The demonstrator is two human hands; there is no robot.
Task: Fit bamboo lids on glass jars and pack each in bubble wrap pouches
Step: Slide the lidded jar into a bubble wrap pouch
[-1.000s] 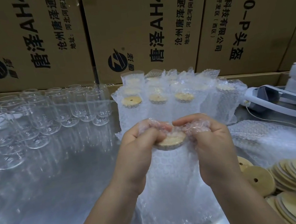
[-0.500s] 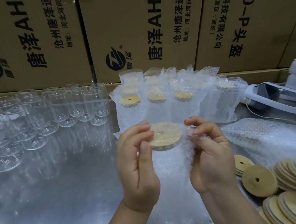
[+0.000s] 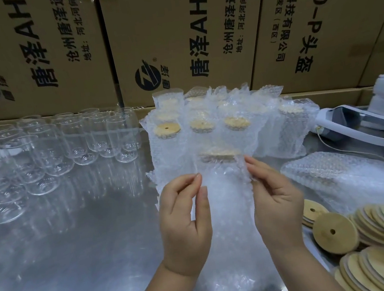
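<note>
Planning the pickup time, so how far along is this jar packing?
Done: a batch of pouched, lidded jars stands at the back. In hand: left hand and right hand pinch a bubble wrap pouch holding a lidded jar. To do: many bare glass jars, with loose bamboo lids and spare pouches.

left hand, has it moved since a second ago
Yes. The left hand has slid down the bubble wrap pouch, nearer the person and farther from the row of packed jars.
</note>
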